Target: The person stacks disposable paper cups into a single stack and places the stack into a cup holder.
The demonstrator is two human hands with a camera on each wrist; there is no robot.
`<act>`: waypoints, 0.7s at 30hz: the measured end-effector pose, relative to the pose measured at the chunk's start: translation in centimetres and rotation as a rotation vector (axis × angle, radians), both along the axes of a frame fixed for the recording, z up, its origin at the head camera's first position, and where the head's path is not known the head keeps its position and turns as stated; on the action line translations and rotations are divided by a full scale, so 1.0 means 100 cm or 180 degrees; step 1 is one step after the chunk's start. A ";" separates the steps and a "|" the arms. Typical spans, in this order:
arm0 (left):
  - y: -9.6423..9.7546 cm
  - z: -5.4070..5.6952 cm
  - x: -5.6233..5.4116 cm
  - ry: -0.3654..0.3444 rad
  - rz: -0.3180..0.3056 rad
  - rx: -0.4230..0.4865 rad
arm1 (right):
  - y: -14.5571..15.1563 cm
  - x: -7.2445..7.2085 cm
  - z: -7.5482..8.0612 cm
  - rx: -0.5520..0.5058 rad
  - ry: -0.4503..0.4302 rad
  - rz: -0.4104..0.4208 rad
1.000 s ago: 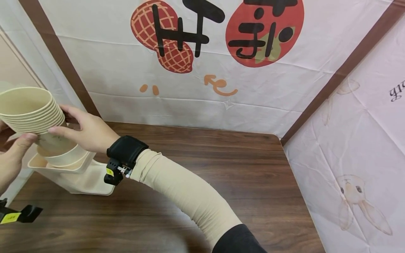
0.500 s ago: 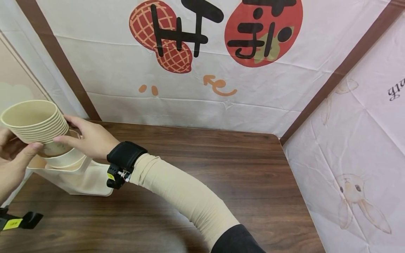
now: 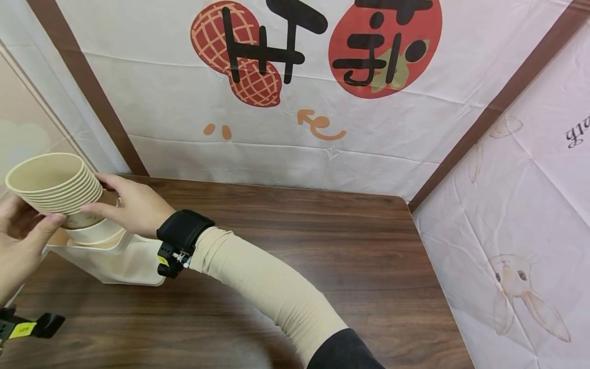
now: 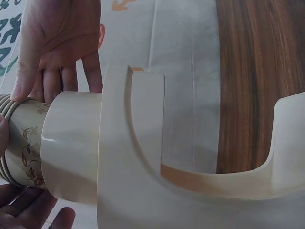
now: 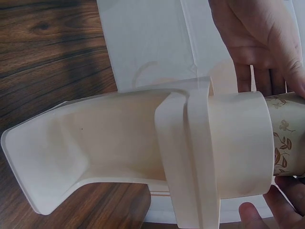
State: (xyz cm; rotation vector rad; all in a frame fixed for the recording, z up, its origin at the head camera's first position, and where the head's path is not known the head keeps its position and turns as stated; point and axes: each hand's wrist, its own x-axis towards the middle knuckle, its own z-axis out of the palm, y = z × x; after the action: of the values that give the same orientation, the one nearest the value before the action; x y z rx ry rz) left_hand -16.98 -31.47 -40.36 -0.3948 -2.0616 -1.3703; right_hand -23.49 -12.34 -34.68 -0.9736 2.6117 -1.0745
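A nested stack of cream paper cups stands upright, tilted slightly, its lower end inside the round collar of a cream plastic cup dispenser. My left hand grips the stack from the near left, its thumb just below the stacked rims. From the other side my right hand holds it, thumb on the cup wall under the rims. Brown leaf prints show on the lowest visible cup in the left wrist view. The right wrist view shows the dispenser's curved open body beneath the collar.
The dispenser stands on a dark wood-grain table, near its left end. A white printed cloth hangs behind the table, and another cloth with a rabbit print hangs at the right.
Both hands have brought the cup stack down and slightly right, so its lower part sits deeper in the collar. The dispenser has stayed nearly in place.
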 end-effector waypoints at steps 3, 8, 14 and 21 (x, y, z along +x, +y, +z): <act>-0.001 0.002 -0.001 -0.0071 -0.0051 0.0027 | -0.001 0.000 0.000 0.0011 0.0003 -0.0052; 0.000 0.005 -0.002 -0.0101 -0.0013 -0.0069 | -0.002 -0.001 0.000 -0.0002 0.0007 -0.0091; -0.001 0.002 -0.001 -0.0106 0.0096 -0.0142 | -0.001 -0.001 0.001 0.0054 0.0018 -0.0074; -0.008 -0.004 -0.007 -0.0129 -0.0266 0.0094 | 0.000 -0.001 0.000 0.0086 0.0102 -0.0103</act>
State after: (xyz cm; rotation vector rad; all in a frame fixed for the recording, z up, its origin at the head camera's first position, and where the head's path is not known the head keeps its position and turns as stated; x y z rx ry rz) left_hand -17.69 -32.26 -40.73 -0.4482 -2.0759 -1.4675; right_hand -23.63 -12.33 -34.71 -0.9539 2.6691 -1.0366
